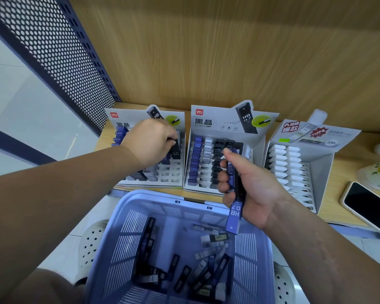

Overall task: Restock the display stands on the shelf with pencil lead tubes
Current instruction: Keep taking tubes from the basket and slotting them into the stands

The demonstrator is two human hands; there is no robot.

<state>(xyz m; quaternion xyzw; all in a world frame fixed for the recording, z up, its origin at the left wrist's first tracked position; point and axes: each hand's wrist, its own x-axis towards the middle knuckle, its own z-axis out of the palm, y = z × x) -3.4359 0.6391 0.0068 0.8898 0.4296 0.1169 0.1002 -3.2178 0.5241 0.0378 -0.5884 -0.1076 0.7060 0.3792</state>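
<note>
The left hand (150,141) reached over the grey cardboard display stand (138,116) at the left end of the light wooden shelf (338,178). Its fingers were curled round a black pencil lead tube marked 0.7 (176,150), held upright above the rear right slots of that stand. This upright attitude matched the slot openings, so the step was judged to be an insertion. Whether the lower end had entered a slot could not be determined.

The right hand (250,189) was positioned in front of the middle grey cardboard display stand (224,119), above the far rim of the lavender slatted plastic basket (154,194). Its fingers were clenched round a bundle of tubes, the outermost being a violet tube printed HB 0.7 (235,216). The bundle was judged to be a ready supply, kept close to the stands so that the left hand could draw from it without reaching down into the basket.

The middle stand held a full violet column at its left side, with gaps in the white and black columns. The third grey stand (323,165), toward the right end of the shelf, carried white tubes in its two left columns. A heap of loose tubes (181,278) lay on the basket floor, so restocking was judged far from complete. A black-screened phone (369,207) lay at the right front edge of the shelf.
</note>
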